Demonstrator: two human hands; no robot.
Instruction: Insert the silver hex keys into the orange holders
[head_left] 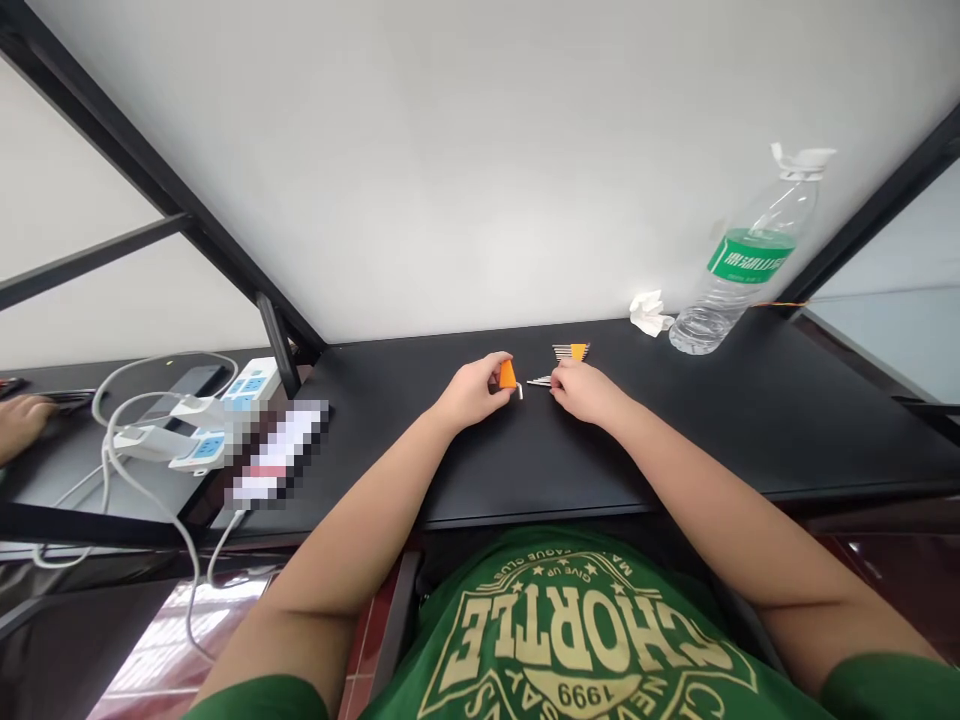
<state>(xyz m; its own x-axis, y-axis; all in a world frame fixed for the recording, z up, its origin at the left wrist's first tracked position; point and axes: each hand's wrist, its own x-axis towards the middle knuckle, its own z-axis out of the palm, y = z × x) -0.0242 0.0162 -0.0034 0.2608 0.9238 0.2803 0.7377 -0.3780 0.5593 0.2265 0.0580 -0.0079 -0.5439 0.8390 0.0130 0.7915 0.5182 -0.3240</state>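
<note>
My left hand [475, 390] is closed around an orange hex key holder [508, 375], held upright just above the black tabletop. The short bent end of one silver hex key [520, 391] shows at the holder's right side. My right hand [586, 391] is pinched at the end of several loose silver hex keys [538, 381]; how many its fingertips grip is hidden. Just behind that hand lies a second orange holder [578, 351] with several hex keys in a row, pointing left.
A tall water bottle [739, 265] and a crumpled tissue [650, 313] stand by the wall. On the left lie a blurred-out phone [279, 455], a white power strip [225, 415] with cables, and another person's hand [22, 425]. Black metal frame bars [277, 340] flank the table.
</note>
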